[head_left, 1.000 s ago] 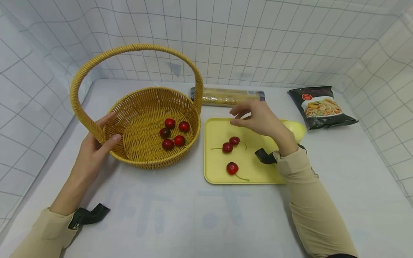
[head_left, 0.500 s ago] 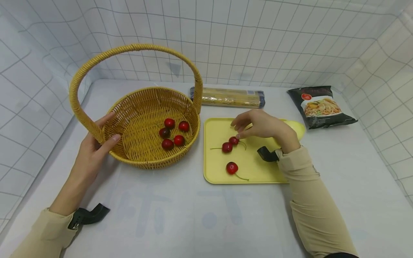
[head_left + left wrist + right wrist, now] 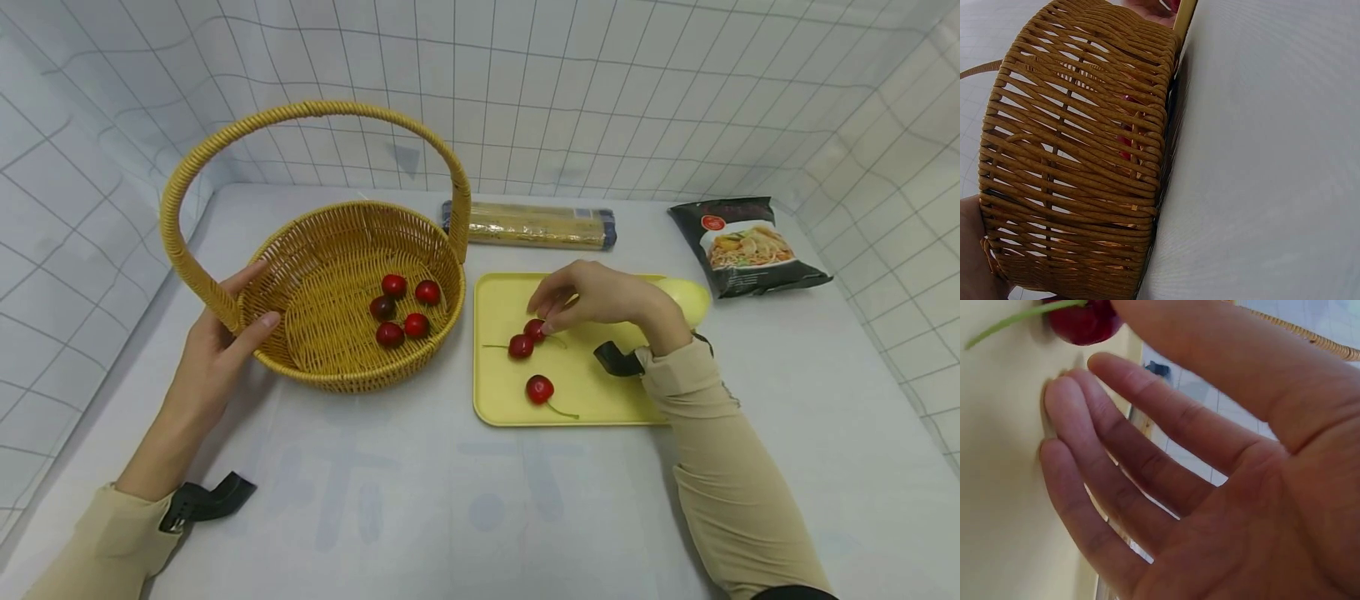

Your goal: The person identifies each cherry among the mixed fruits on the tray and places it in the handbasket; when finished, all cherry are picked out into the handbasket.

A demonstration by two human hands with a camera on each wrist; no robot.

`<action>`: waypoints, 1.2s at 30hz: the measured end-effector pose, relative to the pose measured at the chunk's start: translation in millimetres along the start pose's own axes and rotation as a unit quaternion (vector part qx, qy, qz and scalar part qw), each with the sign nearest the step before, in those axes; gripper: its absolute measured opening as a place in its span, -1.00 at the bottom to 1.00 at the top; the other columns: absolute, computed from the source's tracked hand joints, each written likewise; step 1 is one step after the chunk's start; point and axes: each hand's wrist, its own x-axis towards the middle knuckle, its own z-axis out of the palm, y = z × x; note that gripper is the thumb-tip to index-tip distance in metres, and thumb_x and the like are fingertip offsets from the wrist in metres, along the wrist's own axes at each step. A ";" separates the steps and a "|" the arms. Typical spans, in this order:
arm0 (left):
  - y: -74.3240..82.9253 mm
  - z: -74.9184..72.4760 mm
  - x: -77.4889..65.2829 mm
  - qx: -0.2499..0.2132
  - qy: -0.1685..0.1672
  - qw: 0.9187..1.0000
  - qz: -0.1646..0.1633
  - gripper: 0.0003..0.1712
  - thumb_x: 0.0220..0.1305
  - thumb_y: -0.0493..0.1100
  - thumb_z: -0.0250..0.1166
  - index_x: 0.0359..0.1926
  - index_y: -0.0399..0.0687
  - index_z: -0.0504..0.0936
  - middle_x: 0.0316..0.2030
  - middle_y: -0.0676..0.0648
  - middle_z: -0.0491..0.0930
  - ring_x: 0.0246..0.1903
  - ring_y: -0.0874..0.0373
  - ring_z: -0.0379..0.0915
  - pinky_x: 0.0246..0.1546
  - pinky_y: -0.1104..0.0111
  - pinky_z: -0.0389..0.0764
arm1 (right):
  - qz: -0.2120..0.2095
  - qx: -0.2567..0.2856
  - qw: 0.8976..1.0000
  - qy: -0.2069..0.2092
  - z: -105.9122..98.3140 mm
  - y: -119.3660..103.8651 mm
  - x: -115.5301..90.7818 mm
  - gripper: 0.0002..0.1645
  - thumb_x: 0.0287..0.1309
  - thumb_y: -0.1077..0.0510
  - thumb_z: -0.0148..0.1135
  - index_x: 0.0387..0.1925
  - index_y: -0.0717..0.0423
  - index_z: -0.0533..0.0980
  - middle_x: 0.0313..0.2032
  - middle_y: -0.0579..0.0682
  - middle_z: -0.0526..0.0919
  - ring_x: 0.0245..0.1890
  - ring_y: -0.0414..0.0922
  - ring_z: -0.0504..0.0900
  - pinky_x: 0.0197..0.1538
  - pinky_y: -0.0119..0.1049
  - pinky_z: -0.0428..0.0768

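At the left, my left hand holds the wicker basket by its rim beside the handle's base, the thumb lying over the rim. Several dark red cherries lie inside, towards the right. On the yellow tray, my right hand has its thumb against a stemmed cherry. In the right wrist view its other fingers are loosely bent, with a gap between the index fingertip and that cherry. A second cherry touches it. Nearer the front lies a third cherry.
A pale yellow-green rounded object sits at the tray's right end, partly behind the right wrist. A long clear packet lies behind the tray. Farther right is a black noodle packet. The basket's tall handle arches above it.
My right hand has come down onto the tray and its thumb has met the cherry. The two touching cherries have shifted slightly left. My left hand and the basket have stayed put.
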 end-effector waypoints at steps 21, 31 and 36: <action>0.1 -0.4 -0.4 -0.001 -0.003 1.000 -0.004 -0.26 0.57 -0.11 0.20 0.66 0.29 0.19 0.63 0.01 0.16 0.55 0.24 0.08 0.46 0.37 0.05 | -0.034 -0.057 0.996 0.054 7.8 -9.4 6.3 -0.78 0.22 0.17 0.53 -0.09 0.02 0.76 -0.19 -0.13 0.80 -0.10 -0.14 0.71 0.12 -0.09 0.64; 0.6 -0.5 -0.4 -0.004 -0.002 1.000 0.000 -0.26 0.57 -0.12 0.20 0.65 0.27 0.20 0.64 0.00 0.15 0.57 0.22 0.05 0.48 0.37 0.02 | -0.073 -0.026 0.988 0.131 9.5 -24.9 5.7 -0.72 0.23 0.11 0.54 -0.02 -0.01 0.75 -0.10 -0.12 0.78 -0.09 -0.16 0.72 0.16 -0.08 0.68; 1.2 -0.5 -0.6 -0.003 -0.002 1.000 0.003 -0.26 0.57 -0.13 0.20 0.65 0.26 0.20 0.64 -0.01 0.15 0.57 0.22 0.05 0.48 0.38 0.03 | -0.110 -0.008 0.983 0.150 15.8 -42.6 4.7 -0.67 0.23 0.08 0.55 0.02 -0.04 0.74 -0.07 -0.18 0.77 -0.06 -0.21 0.72 0.13 -0.07 0.71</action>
